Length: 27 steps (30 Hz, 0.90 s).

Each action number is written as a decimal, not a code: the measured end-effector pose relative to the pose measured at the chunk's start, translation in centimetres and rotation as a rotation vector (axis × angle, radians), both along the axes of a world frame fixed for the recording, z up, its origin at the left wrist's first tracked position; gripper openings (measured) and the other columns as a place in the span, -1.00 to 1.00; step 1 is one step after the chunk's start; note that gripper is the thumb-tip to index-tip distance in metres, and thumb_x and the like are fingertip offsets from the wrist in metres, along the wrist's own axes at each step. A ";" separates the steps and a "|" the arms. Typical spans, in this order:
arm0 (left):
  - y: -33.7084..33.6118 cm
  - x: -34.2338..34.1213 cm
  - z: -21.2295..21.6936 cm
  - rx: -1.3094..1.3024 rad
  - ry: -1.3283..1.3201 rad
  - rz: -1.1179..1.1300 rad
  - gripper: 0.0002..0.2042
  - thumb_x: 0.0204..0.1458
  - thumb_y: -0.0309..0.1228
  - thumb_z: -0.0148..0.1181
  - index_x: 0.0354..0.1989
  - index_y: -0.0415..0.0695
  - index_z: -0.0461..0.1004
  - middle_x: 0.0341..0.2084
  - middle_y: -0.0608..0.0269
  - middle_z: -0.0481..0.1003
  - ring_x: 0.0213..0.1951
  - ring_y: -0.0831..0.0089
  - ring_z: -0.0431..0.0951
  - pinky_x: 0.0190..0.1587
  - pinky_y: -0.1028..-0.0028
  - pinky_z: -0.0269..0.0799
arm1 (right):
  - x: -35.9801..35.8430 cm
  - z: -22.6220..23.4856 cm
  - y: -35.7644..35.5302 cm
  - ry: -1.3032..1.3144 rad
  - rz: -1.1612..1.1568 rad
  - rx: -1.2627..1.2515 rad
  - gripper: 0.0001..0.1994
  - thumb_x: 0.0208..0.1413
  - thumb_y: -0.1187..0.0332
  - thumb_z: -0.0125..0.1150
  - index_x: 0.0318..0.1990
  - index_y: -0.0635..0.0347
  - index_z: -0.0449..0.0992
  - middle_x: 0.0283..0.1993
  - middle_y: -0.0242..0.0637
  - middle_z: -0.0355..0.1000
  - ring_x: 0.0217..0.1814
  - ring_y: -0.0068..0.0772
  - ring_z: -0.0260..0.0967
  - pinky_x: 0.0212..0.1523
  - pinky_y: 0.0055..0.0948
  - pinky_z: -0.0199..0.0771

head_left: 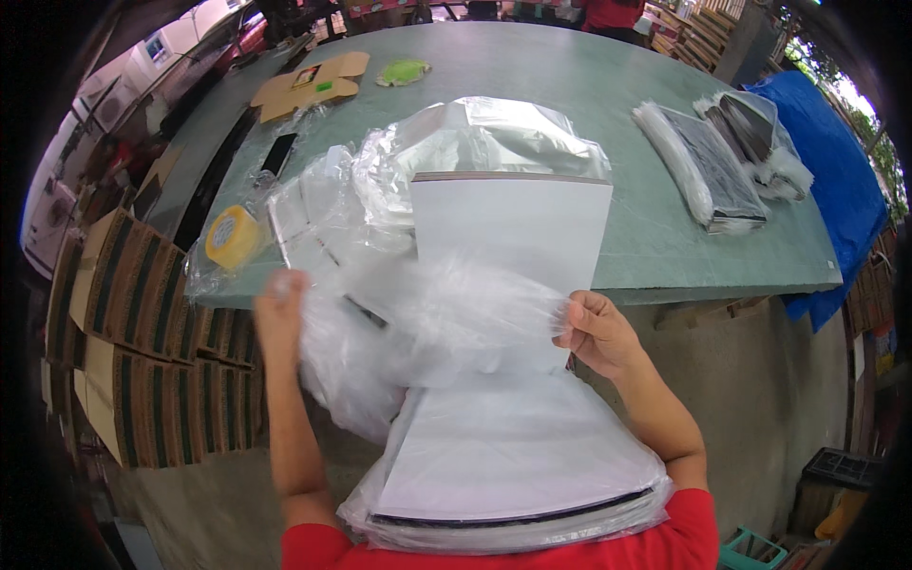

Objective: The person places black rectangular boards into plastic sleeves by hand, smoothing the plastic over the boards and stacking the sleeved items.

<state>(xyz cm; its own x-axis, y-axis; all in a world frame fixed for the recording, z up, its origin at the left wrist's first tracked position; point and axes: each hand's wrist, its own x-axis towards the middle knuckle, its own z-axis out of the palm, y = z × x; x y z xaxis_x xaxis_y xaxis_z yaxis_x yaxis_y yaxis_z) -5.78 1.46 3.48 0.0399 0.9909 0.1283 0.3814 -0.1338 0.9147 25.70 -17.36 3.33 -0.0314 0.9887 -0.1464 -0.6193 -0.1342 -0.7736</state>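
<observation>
Hands are raised above the lap: the left hand [278, 309] and right hand [597, 332], fingers clamped, pinch a clear bag [446, 313] stretched over a white sheet [513, 228] before the counter [665, 247].

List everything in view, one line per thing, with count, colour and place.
white sheet stack: one, in a clear bag, on the lap
white board: one, upright, partly inside a clear bag
clear plastic bag: one, held by both hands
loose clear bags: a heap, table's near left
tape roll: one, yellow, table's left edge
bagged dark packs: two piles, table's right
flat cardboard box: one, brown, far left
table: one, green
striped cartons: several, left floor
tarp: one, blue, right
left hand: grips the bag
right hand: grips the bag
</observation>
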 end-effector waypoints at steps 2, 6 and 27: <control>-2.4 1.8 1.5 0.212 -0.159 -0.127 -0.90 -0.13 -0.42 0.09 -0.47 -0.17 0.39 -0.52 0.25 0.42 -0.48 0.53 0.38 -0.40 0.53 0.31 | -0.2 0.2 0.1 -0.211 0.018 0.056 -0.83 -0.06 0.31 0.14 -0.54 0.20 0.38 -0.52 -0.42 0.27 -0.48 -0.61 0.16 -0.38 -0.59 0.17; -10.3 10.1 6.3 0.294 0.159 -0.921 -0.78 -0.23 -0.44 0.20 -0.39 -0.18 0.35 -0.41 0.13 0.43 -0.36 0.33 0.47 -0.37 0.42 0.36 | -2.6 5.2 1.1 -0.674 -0.104 0.464 -0.83 -0.22 0.38 0.27 -0.46 0.23 0.43 -0.36 -0.33 0.30 -0.32 -0.57 0.20 -0.27 -0.61 0.16; -2.7 7.5 4.0 -0.534 -0.768 -1.345 -0.79 -0.01 -0.47 -0.02 -0.19 -0.26 0.30 -0.42 -0.07 0.44 -0.35 0.33 0.48 -0.37 0.43 0.39 | -0.4 5.5 2.5 -0.742 1.031 0.419 -0.72 -0.09 0.14 0.06 -0.48 0.20 0.45 -0.44 -0.23 0.37 -0.28 -0.31 0.32 -0.17 -0.17 0.24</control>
